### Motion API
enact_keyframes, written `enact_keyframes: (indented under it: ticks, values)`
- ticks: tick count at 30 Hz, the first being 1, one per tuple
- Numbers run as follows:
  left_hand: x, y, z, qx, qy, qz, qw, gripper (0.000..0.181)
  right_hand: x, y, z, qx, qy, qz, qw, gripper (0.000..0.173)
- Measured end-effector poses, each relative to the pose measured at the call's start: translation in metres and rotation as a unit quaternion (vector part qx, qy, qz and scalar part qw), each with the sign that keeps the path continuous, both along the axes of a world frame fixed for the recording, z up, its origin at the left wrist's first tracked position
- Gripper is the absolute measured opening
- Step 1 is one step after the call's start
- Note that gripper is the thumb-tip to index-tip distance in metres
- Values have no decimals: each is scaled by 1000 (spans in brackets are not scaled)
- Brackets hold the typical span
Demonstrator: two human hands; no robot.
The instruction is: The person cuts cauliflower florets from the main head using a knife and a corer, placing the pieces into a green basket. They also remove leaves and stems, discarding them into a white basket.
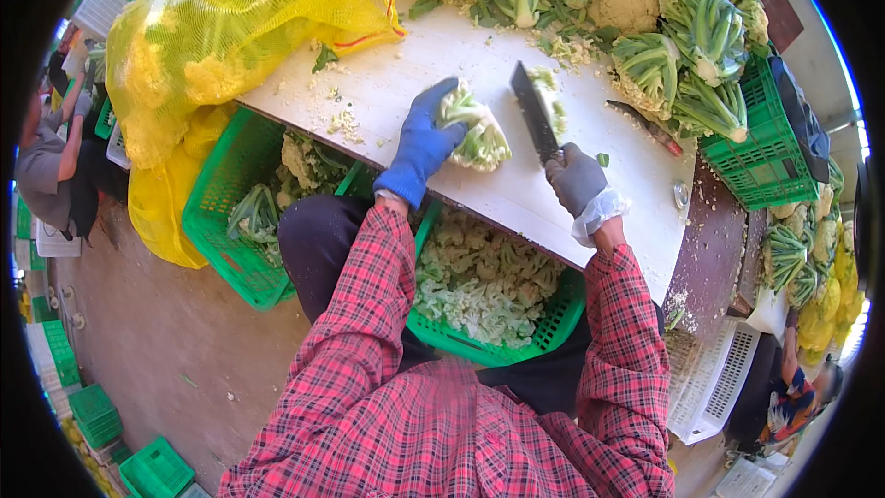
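My left hand (pixel 430 137), in a blue knit glove, grips a piece of cauliflower (pixel 478 130) above the white tabletop (pixel 332 90). In my right hand (pixel 574 178), which wears a dark glove with a clear plastic cuff, is a broad dark-bladed knife (pixel 532 109). Its blade tilts up and leftward, apart from the held cauliflower. Just behind the blade shows another cauliflower piece (pixel 550 100), partly hidden by it. Below the table edge, a green crate (pixel 508 353) full of cut florets (pixel 491 290) sits between my knees.
Whole cauliflowers (pixel 622 3) are heaped at the table's far side. A yellow mesh sack (pixel 228 34) lies at left, above another green crate (pixel 228 249) holding cauliflower. A smaller knife (pixel 646 126) rests at right, near a green crate (pixel 760 131). People (pixel 52 145) sit at both sides.
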State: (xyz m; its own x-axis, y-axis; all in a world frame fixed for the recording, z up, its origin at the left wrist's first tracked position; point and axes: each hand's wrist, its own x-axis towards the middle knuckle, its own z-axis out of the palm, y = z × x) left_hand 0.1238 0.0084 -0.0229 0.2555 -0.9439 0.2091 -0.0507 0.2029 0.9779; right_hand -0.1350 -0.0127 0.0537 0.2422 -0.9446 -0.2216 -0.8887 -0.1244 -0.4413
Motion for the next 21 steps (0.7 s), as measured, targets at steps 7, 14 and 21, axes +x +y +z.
enact_keyframes:
  ticks: [7,14,21]
  values:
    - [-55,7,13,-176,-159,298,925,51,-14,74,19,140,-423,-266,855,15]
    - [-92,66,-11,-219,-278,91,931,47,-9,122,-10,140,-413,-261,861,18]
    - [-96,15,35,12,-246,70,967,70,-15,131,-14,133,-382,-214,889,27]
